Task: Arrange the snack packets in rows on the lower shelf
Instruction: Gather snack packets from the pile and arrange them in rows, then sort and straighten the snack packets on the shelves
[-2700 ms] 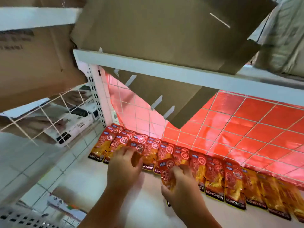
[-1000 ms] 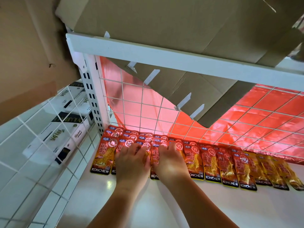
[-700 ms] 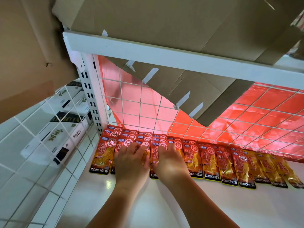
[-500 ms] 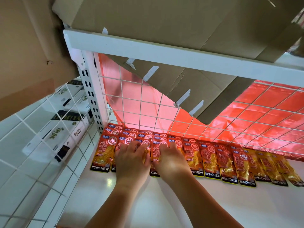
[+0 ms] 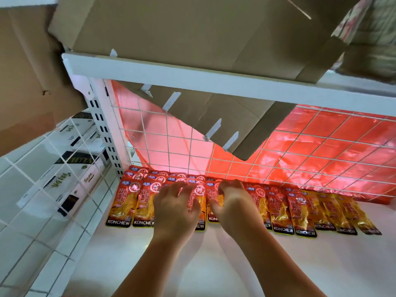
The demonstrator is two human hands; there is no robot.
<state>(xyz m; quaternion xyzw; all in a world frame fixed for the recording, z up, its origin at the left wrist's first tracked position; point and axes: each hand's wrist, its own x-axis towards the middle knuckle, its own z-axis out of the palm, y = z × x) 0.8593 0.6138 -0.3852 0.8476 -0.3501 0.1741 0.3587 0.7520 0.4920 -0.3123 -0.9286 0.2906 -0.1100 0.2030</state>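
Note:
Red and orange KONCHEW snack packets (image 5: 302, 211) lie side by side in a front row along the back of the white lower shelf (image 5: 214, 264). A second row of packets (image 5: 137, 174) peeks out behind them at the left. My left hand (image 5: 174, 211) rests on the packets left of the row's middle, fingers spread. Beside it, my right hand (image 5: 235, 209) lies on the neighbouring packets, fingers bent with the tips near their top edge and the thumb across one packet. The packets under both hands are partly hidden.
A white wire grid (image 5: 278, 159) backs the shelf, with red plastic sheet (image 5: 321, 136) behind it. A cardboard flap (image 5: 214, 116) hangs down from the upper shelf (image 5: 192, 76). White boxes (image 5: 70, 174) sit behind the left side grid, past the slotted post (image 5: 102, 125).
The packet my right hand held earlier now lies in the front row. Both hands stay on the packets; my right fingers have bent from flat. The view shifted slightly.

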